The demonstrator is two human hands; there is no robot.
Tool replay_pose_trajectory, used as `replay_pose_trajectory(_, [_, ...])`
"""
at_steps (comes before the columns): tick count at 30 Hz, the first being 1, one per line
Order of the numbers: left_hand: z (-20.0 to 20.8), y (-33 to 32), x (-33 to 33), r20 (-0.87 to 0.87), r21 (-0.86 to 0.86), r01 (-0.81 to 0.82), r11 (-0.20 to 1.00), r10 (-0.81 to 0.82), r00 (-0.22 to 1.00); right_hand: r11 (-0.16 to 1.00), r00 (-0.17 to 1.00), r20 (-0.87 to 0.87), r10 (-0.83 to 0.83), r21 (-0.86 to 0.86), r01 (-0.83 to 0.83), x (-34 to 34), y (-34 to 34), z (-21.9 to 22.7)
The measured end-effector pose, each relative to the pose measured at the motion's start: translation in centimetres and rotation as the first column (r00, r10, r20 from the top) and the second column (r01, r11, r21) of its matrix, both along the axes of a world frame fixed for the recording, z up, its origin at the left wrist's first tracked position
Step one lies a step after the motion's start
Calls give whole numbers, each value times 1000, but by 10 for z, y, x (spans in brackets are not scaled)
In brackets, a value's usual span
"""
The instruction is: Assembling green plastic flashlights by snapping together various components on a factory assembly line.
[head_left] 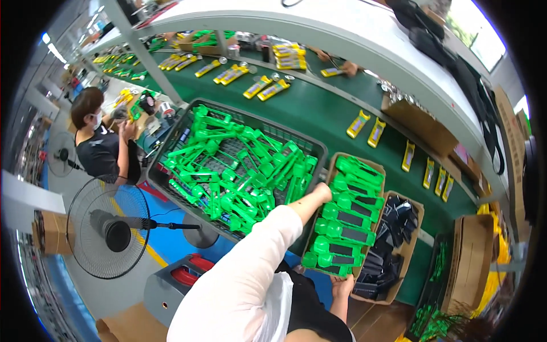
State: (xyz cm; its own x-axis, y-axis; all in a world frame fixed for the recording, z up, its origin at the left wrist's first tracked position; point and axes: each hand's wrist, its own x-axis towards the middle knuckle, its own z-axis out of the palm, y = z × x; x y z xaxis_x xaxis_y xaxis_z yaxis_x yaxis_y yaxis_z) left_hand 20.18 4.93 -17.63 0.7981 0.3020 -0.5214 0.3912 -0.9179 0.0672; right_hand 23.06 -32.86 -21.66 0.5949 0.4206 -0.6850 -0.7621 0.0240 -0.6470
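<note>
A shallow cardboard box (pixel 380 171) lies in front of me, filled with a row of green plastic parts (pixel 347 216) that carry dark rectangular panels. My left hand (pixel 323 194), at the end of a white sleeve, grips the box's left side toward its far end; the fingertips are hidden. At the near edge of the same box, my right hand (pixel 342 286) is closed around the rim. Left of the box stands a large black crate (pixel 239 117) heaped loosely with green plastic parts (pixel 228 165).
Right of the held box, another cardboard box (pixel 419 219) contains black parts (pixel 393 228). Behind runs a green conveyor belt (pixel 319 102) with several yellow pieces (pixel 358 124). A white shelf (pixel 296 20) spans overhead. A co-worker (pixel 102 142) and a fan (pixel 111 228) are at left.
</note>
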Motion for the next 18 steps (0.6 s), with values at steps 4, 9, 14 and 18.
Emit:
replay_pose_trajectory(4, [19,12,-27,227,-347,-578,738,664,712,968,970,-44,240,-61,-242,-10,19,54])
replay_pose_trajectory(9, [59,25,-35,89,-80,-195,978,202,975,941,946,16,323,98,-323,-9,18,86])
replay_pose_trajectory(14, [103,18,-43,-32,-24,76,997,-77,997,972,967,137,217,63,-227,-20,21,149])
replay_pose_trajectory(18, [115,0,-64,124,-255,-242,936,280,952,931,929,219,299,147,-334,30,4,150])
